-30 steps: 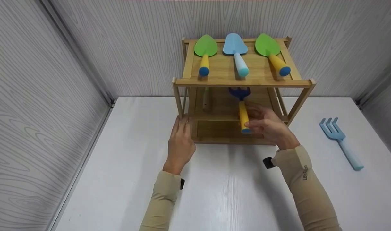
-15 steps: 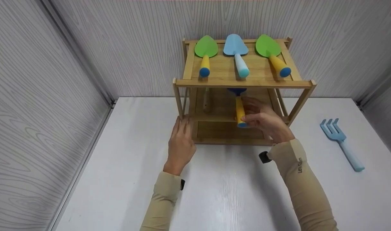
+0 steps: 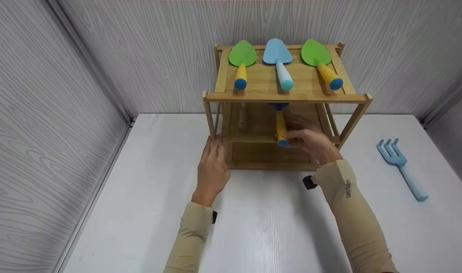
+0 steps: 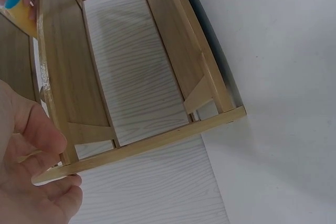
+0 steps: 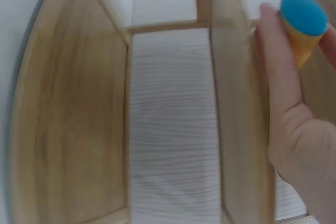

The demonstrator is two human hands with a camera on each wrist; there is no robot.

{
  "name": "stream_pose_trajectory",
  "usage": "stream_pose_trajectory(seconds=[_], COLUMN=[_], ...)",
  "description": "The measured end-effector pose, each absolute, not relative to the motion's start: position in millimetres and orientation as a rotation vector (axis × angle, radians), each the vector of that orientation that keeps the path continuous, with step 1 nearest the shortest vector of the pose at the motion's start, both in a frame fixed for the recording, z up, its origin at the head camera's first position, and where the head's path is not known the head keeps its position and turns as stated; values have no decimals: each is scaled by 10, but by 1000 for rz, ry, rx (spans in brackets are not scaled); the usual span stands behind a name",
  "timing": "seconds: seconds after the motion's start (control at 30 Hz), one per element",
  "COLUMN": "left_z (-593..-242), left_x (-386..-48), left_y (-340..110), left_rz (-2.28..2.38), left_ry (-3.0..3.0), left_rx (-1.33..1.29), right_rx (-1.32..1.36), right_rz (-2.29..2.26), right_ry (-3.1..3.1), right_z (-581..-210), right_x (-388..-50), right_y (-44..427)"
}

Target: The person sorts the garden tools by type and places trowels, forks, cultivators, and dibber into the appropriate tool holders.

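A wooden shelf rack (image 3: 238,138) with several tiers stands against the back wall. My right hand (image 3: 310,140) holds a hand rake (image 3: 281,127) by its yellow handle, which has a blue end cap. The rake's dark blue head lies inside the middle tier, mostly hidden under the top tier. In the right wrist view, the thumb and fingers of my right hand (image 5: 299,114) lie along both sides of the handle (image 5: 303,45). My left hand (image 3: 212,167) grips the rack's front left post; its thumb and fingertips are around the wood in the left wrist view.
On the top tier lie two green trowels (image 3: 242,53) (image 3: 316,53) with yellow handles and a light blue trowel (image 3: 277,52) between them. Another handle (image 3: 242,116) lies left in the middle tier. A light blue hand rake (image 3: 401,167) lies on the white table (image 3: 253,231) at right.
My right hand has moved the yellow-handled hand rake farther back into the middle tier and slightly left. My left hand has stayed on the post.
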State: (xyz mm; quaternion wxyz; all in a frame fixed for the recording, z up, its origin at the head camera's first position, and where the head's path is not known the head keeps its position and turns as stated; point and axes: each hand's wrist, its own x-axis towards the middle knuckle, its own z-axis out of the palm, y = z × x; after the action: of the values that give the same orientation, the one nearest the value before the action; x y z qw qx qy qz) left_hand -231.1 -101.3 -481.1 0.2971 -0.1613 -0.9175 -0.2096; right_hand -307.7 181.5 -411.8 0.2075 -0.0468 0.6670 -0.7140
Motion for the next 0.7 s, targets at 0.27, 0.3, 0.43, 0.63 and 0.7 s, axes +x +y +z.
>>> stream_pose_trajectory(seconds=[0.27,0.3,0.43,0.63,0.7], left_z=[-4818,-4821,-4821,-4804,-4810], left_x=[-2320,-2319,-2320,-2314,-2312], left_y=[-1013,-1012,-1011,-995,-982], left_rz=[-545,-544,-534,-542,-553], left_ry=[-2439,-2438,-2433,-2444,-2451], left_rx=[-427,-429,-426,-425,-427], right_rx=[-64,-49,-14,20,29], right_rz=[-2003,-2002,-2006,-2039,-2050], right_ry=[1806,1793,1718,1671,1670], right_z=[-4109,-4105,-4081,-4075,-4082], right_x=[-3118,-3117,-3125,-3128,-3110], right_y=[1776,1776,1766,1755,1773])
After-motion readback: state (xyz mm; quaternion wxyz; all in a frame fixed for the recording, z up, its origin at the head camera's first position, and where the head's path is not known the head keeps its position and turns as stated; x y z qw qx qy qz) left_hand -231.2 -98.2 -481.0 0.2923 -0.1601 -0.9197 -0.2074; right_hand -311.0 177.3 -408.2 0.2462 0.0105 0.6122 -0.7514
